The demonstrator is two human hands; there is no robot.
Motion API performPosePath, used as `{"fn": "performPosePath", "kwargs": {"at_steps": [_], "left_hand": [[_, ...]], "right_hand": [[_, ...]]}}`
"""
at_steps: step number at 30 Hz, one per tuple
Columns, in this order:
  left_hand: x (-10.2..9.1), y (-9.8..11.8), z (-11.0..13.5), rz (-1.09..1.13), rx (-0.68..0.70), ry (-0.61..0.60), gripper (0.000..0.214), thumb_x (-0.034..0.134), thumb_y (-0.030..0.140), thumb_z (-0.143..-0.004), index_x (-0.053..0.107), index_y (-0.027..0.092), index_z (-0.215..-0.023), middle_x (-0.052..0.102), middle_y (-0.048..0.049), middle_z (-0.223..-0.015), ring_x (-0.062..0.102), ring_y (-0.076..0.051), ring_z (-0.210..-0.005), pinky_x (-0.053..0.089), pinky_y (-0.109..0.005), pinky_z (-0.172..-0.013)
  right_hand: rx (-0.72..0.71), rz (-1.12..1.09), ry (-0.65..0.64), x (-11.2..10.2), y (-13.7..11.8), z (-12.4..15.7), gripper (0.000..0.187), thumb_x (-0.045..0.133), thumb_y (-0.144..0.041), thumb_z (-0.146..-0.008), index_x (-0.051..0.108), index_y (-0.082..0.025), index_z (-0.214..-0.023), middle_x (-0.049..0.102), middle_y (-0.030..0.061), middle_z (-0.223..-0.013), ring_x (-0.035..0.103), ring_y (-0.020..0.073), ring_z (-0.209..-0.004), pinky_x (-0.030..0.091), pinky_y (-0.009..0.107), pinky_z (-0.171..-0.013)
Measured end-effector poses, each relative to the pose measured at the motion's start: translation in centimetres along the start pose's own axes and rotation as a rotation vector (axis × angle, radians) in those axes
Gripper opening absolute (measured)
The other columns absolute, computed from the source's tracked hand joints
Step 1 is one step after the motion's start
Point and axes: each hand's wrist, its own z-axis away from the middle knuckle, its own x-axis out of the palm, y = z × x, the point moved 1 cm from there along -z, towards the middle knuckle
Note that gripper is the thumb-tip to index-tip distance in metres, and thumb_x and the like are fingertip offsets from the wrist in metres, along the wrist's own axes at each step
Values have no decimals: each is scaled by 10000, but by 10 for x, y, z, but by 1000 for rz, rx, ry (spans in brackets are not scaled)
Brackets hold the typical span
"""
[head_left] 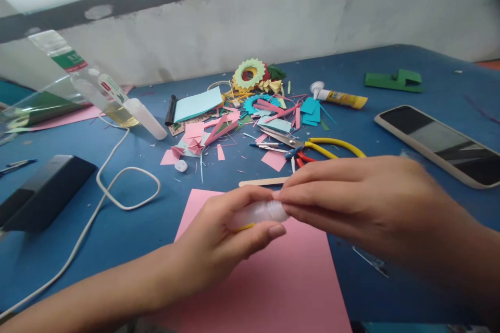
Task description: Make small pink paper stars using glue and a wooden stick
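Note:
My left hand (230,237) is closed around a small white, blurry thing (262,212) with a bit of yellow showing under it. My right hand (351,203) pinches the same white thing at its right end with fingers pressed together. Both hands hover over a pink paper sheet (273,281) lying on the blue table (128,223). A wooden stick (261,182) lies just beyond the hands.
Beyond lie paper scraps (234,130), yellow-handled scissors (308,144), a glue tube (339,97), a paper wreath (249,74), clear glue bottles (97,86), a phone (441,143), green paper (392,80), a black power bank (42,190) and white cable (117,187).

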Motion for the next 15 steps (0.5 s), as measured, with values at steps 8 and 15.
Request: {"fn": "performPosePath", "kwargs": {"at_steps": [8,15], "left_hand": [[1,-3,0,117,-75,47,243,599,372,-811,594,240,-1015,520,49,-639,444,-40,-488,424,-101,-426],[2,0,1,265,-111,72,288,614,384,-794,603,229,-1037,506,40,-651,467,-54,-532,455,-88,-398]], "right_hand": [[-45,132,88,6,-6,6,279,427,-104,-895,612,-160,-694,647,3,-665,575,93,-551,394,214,-465],[-26,47,92,5,-6,5,240,428,-120,-900,595,-195,-746,676,-21,-745,608,75,-634,446,164,-537]]}}
